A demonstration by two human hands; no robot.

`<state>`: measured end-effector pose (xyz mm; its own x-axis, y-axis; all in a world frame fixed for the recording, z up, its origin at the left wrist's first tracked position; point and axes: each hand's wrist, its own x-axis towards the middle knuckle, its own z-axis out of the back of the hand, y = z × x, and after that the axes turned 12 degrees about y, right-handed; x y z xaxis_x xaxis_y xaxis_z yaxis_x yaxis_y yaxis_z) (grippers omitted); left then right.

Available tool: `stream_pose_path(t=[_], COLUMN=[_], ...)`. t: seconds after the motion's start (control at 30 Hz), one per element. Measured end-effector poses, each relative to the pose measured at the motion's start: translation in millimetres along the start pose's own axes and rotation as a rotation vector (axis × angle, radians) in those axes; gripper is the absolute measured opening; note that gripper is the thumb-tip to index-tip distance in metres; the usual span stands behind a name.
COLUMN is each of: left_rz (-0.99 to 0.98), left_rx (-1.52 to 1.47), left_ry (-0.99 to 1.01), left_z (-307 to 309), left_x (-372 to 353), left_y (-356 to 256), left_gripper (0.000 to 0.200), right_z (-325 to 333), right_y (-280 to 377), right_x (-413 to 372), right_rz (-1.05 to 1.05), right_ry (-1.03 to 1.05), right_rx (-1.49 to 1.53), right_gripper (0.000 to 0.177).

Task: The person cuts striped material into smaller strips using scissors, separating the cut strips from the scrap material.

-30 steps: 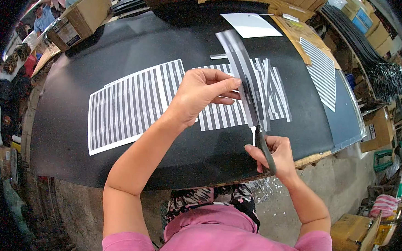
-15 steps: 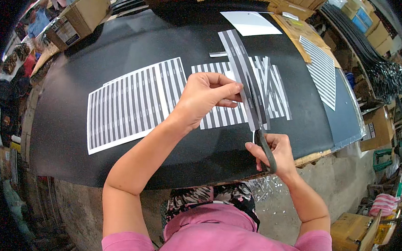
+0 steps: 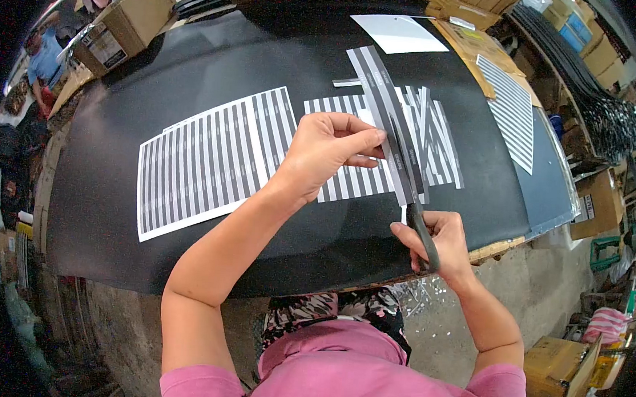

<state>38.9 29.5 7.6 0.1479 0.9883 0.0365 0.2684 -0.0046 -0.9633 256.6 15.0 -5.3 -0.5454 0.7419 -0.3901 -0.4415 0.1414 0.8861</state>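
Observation:
My left hand [image 3: 335, 152] pinches the edge of a grey-and-white striped paper strip [image 3: 373, 74] between thumb and fingers, above the black table. My right hand [image 3: 439, 246] is closed around the dark handles of scissors [image 3: 427, 250]; their blades run along the held strip. Beneath my hands lie a striped sheet [image 3: 344, 182] and a loose pile of cut strips [image 3: 438, 144]. Larger striped sheets [image 3: 196, 162] rest to the left of my left forearm. A short strip [image 3: 346, 83] lies just behind the held one.
On the black table [image 3: 195, 60], a white sheet [image 3: 401, 35] lies at the back and another striped sheet [image 3: 509, 108] at the right. A cardboard box [image 3: 136, 23] stands at the back left, with people beyond it. Paper scraps [image 3: 417, 299] litter the floor.
Both hands, the strip and the scissors have barely shifted. At the far left, a person in blue has moved and shows more of the body.

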Motion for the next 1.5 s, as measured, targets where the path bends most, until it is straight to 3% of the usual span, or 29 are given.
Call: stream_pose_path(t=[0.73, 0.93, 1.13, 1.5], left_rz=[0.058, 0.046, 0.091, 0.112], left_rx=[0.041, 0.041, 0.070, 0.039], left_ry=[0.001, -0.093, 0.041, 0.065], left_z=[3, 14, 8, 7], left_x=[3, 6, 3, 3], left_y=[-2, -2, -4, 0], left_gripper=[0.019, 0.020, 0.021, 0.023], right_z=[3, 0, 1, 1], right_y=[-4, -3, -7, -8], right_x=[2, 2, 9, 10], right_rz=[-0.017, -0.028, 0.015, 0.057], right_ry=[-0.025, 0.044, 0.049, 0.058], right_rx=[-0.022, -0.002, 0.032, 0.041], right_gripper=[0.038, 0.036, 0.031, 0.030])
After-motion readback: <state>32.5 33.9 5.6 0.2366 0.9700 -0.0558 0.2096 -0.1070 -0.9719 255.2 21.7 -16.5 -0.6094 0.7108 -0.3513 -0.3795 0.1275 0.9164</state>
